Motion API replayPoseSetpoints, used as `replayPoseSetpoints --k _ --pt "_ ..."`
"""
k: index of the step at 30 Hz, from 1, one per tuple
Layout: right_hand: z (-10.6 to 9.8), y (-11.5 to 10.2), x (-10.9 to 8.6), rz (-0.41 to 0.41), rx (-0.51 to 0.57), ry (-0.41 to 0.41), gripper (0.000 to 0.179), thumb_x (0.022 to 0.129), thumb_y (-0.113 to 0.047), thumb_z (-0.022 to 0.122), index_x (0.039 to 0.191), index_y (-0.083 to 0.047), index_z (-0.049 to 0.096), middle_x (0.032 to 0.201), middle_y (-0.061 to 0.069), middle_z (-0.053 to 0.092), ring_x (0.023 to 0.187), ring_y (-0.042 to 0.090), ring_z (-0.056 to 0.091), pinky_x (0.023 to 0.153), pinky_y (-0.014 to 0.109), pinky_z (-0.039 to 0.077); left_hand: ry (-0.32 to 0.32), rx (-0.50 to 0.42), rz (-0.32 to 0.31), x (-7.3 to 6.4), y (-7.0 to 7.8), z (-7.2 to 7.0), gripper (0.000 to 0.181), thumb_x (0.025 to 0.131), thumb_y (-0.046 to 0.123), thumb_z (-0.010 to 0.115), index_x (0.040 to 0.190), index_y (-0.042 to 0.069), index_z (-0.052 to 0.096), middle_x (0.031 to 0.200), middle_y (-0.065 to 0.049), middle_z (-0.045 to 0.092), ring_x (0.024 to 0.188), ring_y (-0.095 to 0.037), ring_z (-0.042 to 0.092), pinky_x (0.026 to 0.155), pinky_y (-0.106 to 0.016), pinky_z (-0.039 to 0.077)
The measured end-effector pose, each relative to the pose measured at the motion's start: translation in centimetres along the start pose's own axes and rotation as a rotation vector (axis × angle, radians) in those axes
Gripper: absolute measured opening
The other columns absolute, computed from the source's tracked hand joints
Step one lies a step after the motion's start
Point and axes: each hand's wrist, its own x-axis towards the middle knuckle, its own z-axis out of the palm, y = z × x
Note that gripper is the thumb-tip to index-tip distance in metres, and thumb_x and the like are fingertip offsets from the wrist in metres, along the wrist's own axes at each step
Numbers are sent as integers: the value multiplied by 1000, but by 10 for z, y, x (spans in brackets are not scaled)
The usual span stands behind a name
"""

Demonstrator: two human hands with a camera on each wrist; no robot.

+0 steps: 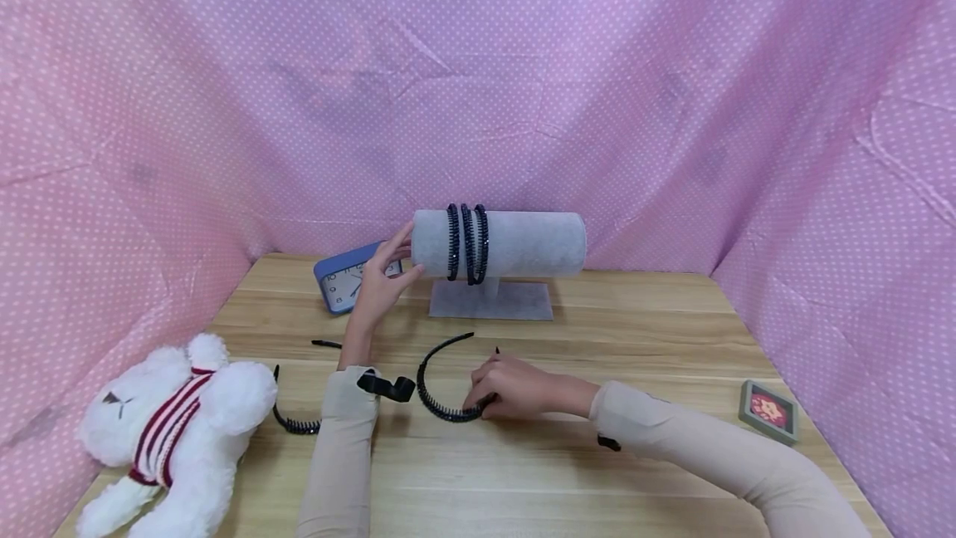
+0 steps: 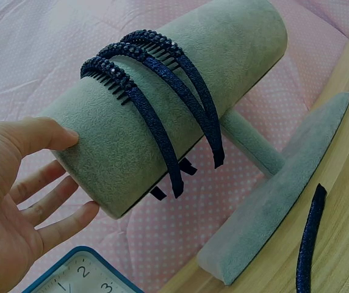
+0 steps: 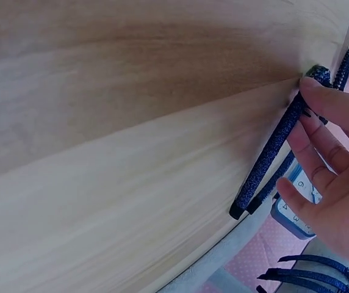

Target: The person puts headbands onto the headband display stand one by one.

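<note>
A grey velvet display stand [image 1: 534, 243] with a horizontal roll stands at the back of the table. Three dark, beaded, toothed headbands [image 2: 162, 70] hang over its left half. My left hand [image 1: 378, 293] touches the roll's left end, thumb on the front and the other fingers spread at the end face. Closer to me, my right hand [image 1: 515, 388] pinches another dark headband [image 3: 272, 140] between thumb and fingers, low over the wood. Its open curve faces the stand. One more headband [image 1: 300, 427] lies to the left, partly hidden behind my left forearm.
A blue clock [image 1: 339, 293] leans behind my left hand. On the left lies a white plush bear [image 1: 197, 438] in a striped top. A small green-framed picture [image 1: 769, 411] sits near the right edge of the table [image 1: 657, 330]. Pink dotted cloth [image 1: 478, 106] surrounds the table.
</note>
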Motion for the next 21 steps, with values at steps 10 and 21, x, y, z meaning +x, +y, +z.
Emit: replayPoseSetpoints --k 10,21 --pt "-7 4 -10 22 118 12 26 90 -7 76 115 -16 79 102 -3 72 98 3 63 88 12 52 -3 -7 15 0 -2 0 69 95 5 71 155 30 46 143 -15 50 132 -33 54 89 -13 53" --pt "-24 6 -22 16 124 85 27 91 -1 74 116 -11 77 101 2 70 97 11 64 85 20 55 -21 -19 -14 -3 17 0 68 95 -5 66 157 11 41 144 -24 47 133 -42 51 90 -18 53"
